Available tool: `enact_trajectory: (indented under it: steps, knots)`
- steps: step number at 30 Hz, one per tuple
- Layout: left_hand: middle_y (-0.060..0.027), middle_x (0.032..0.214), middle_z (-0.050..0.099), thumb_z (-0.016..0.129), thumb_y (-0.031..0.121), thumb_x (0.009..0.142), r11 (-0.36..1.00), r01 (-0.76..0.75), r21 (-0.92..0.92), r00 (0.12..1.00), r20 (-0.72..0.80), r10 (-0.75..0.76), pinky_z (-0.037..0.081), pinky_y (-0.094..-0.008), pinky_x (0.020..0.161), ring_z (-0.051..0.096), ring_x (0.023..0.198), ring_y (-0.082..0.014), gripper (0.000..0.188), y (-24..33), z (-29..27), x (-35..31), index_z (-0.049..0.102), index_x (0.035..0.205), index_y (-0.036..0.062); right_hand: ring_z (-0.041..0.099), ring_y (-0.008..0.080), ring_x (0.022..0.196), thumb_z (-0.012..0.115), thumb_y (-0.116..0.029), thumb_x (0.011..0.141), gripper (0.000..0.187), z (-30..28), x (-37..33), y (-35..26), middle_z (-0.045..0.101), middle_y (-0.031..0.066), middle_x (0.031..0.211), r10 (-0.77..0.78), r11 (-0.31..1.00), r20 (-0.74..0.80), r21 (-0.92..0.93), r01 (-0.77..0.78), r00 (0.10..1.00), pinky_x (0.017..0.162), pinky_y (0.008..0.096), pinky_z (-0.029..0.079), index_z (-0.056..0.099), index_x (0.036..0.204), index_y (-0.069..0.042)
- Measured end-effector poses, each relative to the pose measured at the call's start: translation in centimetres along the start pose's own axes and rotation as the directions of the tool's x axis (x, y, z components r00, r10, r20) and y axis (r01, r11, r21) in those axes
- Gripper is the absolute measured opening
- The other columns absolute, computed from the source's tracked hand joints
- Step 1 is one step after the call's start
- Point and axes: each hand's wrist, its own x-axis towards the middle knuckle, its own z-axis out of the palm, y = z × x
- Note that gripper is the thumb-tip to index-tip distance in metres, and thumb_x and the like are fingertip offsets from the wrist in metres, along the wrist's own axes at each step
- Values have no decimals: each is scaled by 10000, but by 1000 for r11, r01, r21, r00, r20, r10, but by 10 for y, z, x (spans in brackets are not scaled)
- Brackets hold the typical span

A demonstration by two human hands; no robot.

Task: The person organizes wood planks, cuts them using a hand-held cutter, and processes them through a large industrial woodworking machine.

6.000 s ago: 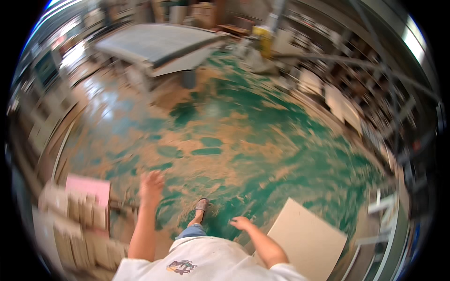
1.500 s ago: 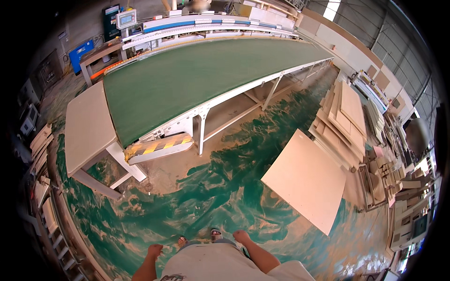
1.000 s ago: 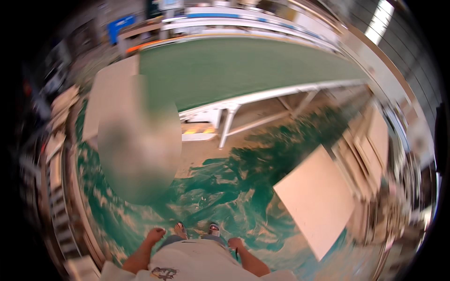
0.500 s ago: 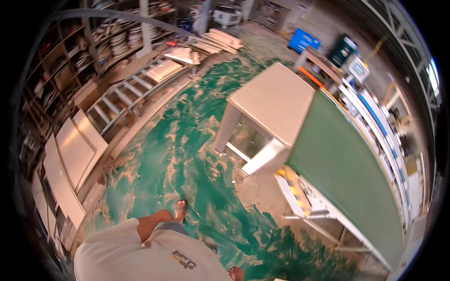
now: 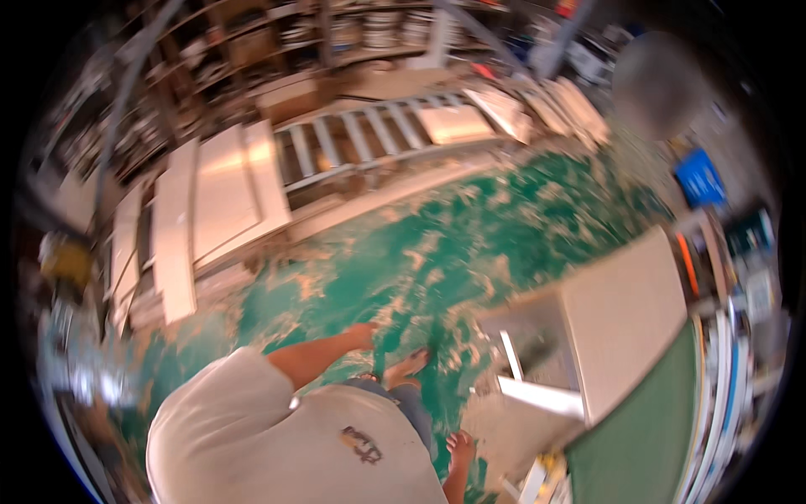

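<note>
- Since half a second ago, your view has turned left: roller rack (image 5: 356,137) and pale panels (image 5: 222,193) come more central, so they now lie before your eyes; green belt (image 5: 642,428) slides to lower right.
- Your left hand (image 5: 361,336) is well apart from the panels; your right hand (image 5: 460,449) is nearer the beige table (image 5: 625,319).
- I see nothing held; because of blur, I cannot tell if either hand is clenched.
- Round grey patch (image 5: 659,84) hides upper right.

A table (image 5: 625,315), its broad, flat top pale beige and white framework showing beneath, stands upright near the right hand (image 5: 460,449), one edge bordering a flat green surface (image 5: 642,437).
</note>
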Motion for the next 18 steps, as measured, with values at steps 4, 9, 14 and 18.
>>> enact_trajectory:
  steps: [4, 9, 14, 18]
  knots:
    - [-153, 1115, 759, 848, 463, 754, 985, -102, 139, 994, -20, 105, 559, -457, 985, 728, 1055, -330, 691, 55, -36, 66, 680, 1312, 92, 734, 230, 940, 636, -260, 977, 331, -17, 86, -19, 744, 147, 1110, 66, 997, -78, -45, -70, 995, 773, 411, 577, 670, 1219, -35]
    - [-43, 753, 772, 740, 451, 832, 971, 178, -161, 959, 248, -135, 623, -390, 755, 752, 676, -247, 357, 98, -142, 115, 815, 812, 103, 731, 204, 911, 631, -244, 969, 275, -59, 257, -32, 761, 120, 1062, -280, 435, 443, -732, 524, 852, 757, 411, 579, 710, 1164, -66]
    - [-178, 1379, 659, 794, 502, 801, 973, 159, -166, 947, -253, -198, 509, -471, 1063, 626, 1268, -371, 682, 76, -216, 184, 670, 1369, 146, 669, 161, 675, 631, -324, 1033, 348, 46, 264, -383, 745, 80, 795, -267, 903, 392, -218, 371, 880, 617, 331, 512, 704, 892, -14]
    - [-203, 979, 767, 629, 549, 914, 767, 364, -529, 783, -273, -560, 575, -505, 849, 741, 938, -389, 532, 107, -231, 253, 797, 966, 46, 670, 167, 756, 607, -206, 1050, 257, 13, 349, -552, 705, 82, 819, -452, 870, 33, -204, 448, 892, 734, 317, 542, 698, 1075, 33]
